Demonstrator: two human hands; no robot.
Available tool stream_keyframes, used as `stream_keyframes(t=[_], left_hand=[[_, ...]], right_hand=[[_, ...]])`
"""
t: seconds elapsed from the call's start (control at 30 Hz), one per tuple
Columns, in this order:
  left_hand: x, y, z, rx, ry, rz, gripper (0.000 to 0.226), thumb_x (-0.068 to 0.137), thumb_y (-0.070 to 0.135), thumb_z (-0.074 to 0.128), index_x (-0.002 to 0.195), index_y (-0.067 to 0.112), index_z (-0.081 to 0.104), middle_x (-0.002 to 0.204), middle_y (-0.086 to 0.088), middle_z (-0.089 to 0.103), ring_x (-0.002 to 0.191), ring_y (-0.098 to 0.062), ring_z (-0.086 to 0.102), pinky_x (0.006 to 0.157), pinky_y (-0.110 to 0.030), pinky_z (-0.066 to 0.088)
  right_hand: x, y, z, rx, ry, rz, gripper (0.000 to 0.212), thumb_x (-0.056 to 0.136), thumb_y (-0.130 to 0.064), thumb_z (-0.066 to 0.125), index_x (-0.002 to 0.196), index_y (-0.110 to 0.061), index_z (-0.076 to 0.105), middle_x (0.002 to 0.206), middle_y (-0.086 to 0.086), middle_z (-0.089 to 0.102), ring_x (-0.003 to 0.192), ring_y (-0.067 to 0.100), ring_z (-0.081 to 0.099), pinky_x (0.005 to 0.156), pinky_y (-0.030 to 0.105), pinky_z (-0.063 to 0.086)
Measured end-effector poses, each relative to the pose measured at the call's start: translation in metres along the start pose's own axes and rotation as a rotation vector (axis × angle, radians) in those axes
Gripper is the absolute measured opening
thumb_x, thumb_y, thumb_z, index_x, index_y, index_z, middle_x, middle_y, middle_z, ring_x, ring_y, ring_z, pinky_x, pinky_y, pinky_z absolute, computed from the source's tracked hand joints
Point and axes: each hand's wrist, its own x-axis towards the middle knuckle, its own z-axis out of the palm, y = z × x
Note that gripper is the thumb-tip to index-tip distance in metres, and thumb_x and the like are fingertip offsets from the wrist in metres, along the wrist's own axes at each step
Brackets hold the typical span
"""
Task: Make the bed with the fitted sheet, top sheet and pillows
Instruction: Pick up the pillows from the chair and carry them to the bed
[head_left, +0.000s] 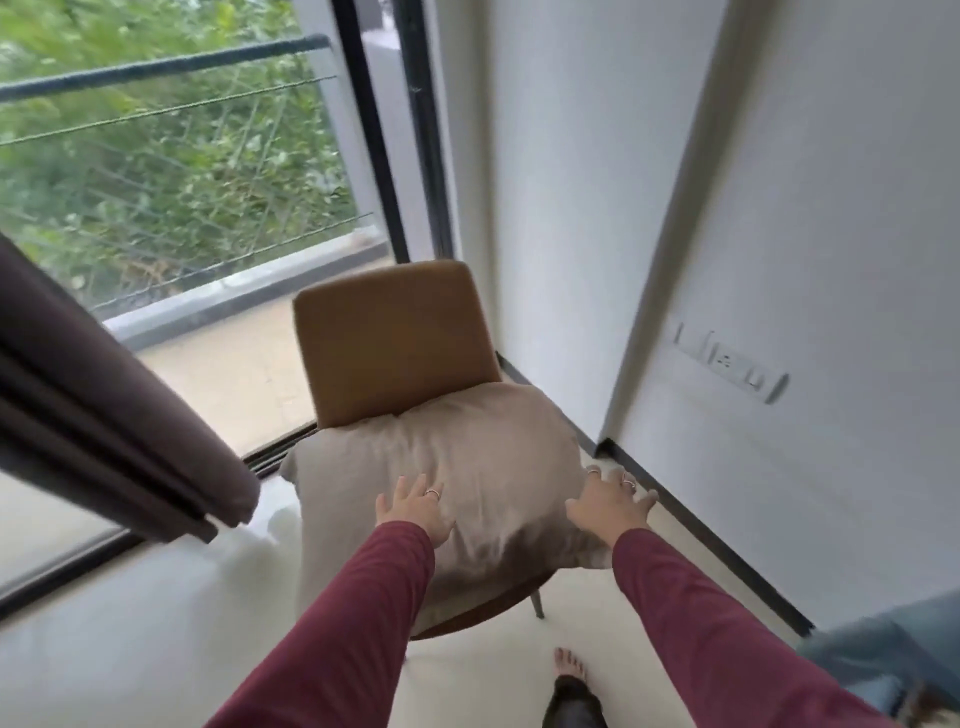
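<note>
A beige pillow (467, 457) lies across the seat of a tan chair (389, 343) in the room's corner and overhangs the seat on the left. My left hand (415, 506) is spread over the pillow's near left part, fingers apart. My right hand (608, 501) reaches over the pillow's right edge, fingers spread, palm down. Neither hand has closed on the pillow. Both arms wear dark red sleeves. No bed or sheets are in view.
A glass door (182, 182) with a dark frame stands behind the chair, and a dark curtain (104, 415) hangs at the left. A white wall with sockets (737, 369) runs along the right. My bare foot (569, 670) rests on the pale floor. Blue cloth (893, 660) shows at lower right.
</note>
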Motion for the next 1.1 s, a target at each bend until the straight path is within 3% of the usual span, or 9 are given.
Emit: stream_keyframes(t=[0.13,0.23,0.37,0.57,0.73,0.93,1.1], left_hand=[[0.018,-0.023,0.005,-0.137,-0.015,-0.142,0.062,0.097,0.045,0.035,0.152,0.024,0.016,0.160,0.003,0.001,0.147,-0.027,-0.004,0.116,-0.052,0.004],[0.037,-0.028,0.002,-0.307,-0.073,-0.280,0.064,0.096,0.046,0.038,0.152,0.024,0.015,0.158,-0.002,0.015,0.145,-0.031,0.014,0.115,-0.052,0.015],[0.075,-0.030,0.007,-0.533,-0.168,-0.345,0.062,0.098,0.041,0.039,0.146,0.003,0.026,0.146,-0.017,0.040,0.132,-0.031,0.041,0.108,-0.034,0.034],[0.109,-0.030,0.035,-0.851,-0.217,-0.546,0.060,0.099,0.041,0.040,0.141,-0.001,0.035,0.145,-0.015,0.042,0.133,-0.027,0.041,0.106,-0.029,0.033],[0.128,-0.030,0.065,-1.184,-0.182,-0.858,0.062,0.097,0.037,0.047,0.139,-0.005,0.032,0.143,-0.019,0.042,0.132,-0.030,0.042,0.104,-0.029,0.035],[0.147,-0.017,0.101,-1.613,-0.261,-1.140,0.076,0.092,0.054,0.048,0.144,0.001,0.033,0.144,-0.016,0.042,0.131,-0.031,0.042,0.103,-0.038,0.035],[0.167,-0.008,0.128,-1.967,-0.354,-1.253,0.096,0.074,0.073,0.055,0.148,0.019,0.026,0.151,-0.010,0.032,0.136,-0.032,0.034,0.099,-0.057,0.034]], right_hand=[[0.047,-0.050,-0.011,-0.135,-0.046,-0.150,0.056,0.089,-0.034,0.045,0.141,-0.016,0.036,0.153,0.016,0.020,0.142,0.030,0.019,0.110,0.055,0.014],[0.082,-0.082,-0.019,-0.234,-0.057,-0.252,0.055,0.091,-0.036,0.045,0.142,-0.017,0.037,0.153,0.015,0.023,0.142,0.029,0.020,0.111,0.052,0.018],[0.130,-0.125,-0.025,-0.314,-0.092,-0.428,0.058,0.091,-0.039,0.045,0.144,-0.017,0.032,0.147,0.015,0.033,0.139,0.029,0.026,0.109,0.053,0.021],[0.210,-0.191,-0.018,-0.411,-0.195,-0.560,0.060,0.093,-0.044,0.045,0.145,-0.017,0.030,0.146,0.014,0.034,0.137,0.031,0.029,0.108,0.049,0.025],[0.261,-0.245,0.009,-0.444,-0.271,-0.660,0.063,0.094,-0.044,0.045,0.147,-0.015,0.027,0.149,0.011,0.031,0.138,0.030,0.030,0.109,0.046,0.026],[0.317,-0.282,0.042,-0.488,-0.349,-0.654,0.066,0.093,-0.049,0.047,0.145,-0.009,0.033,0.150,0.013,0.033,0.137,0.033,0.033,0.110,0.045,0.030],[0.351,-0.292,0.073,-0.518,-0.457,-0.638,0.076,0.092,-0.062,0.036,0.149,-0.013,0.024,0.152,0.010,0.032,0.138,0.031,0.033,0.112,0.045,0.027]])
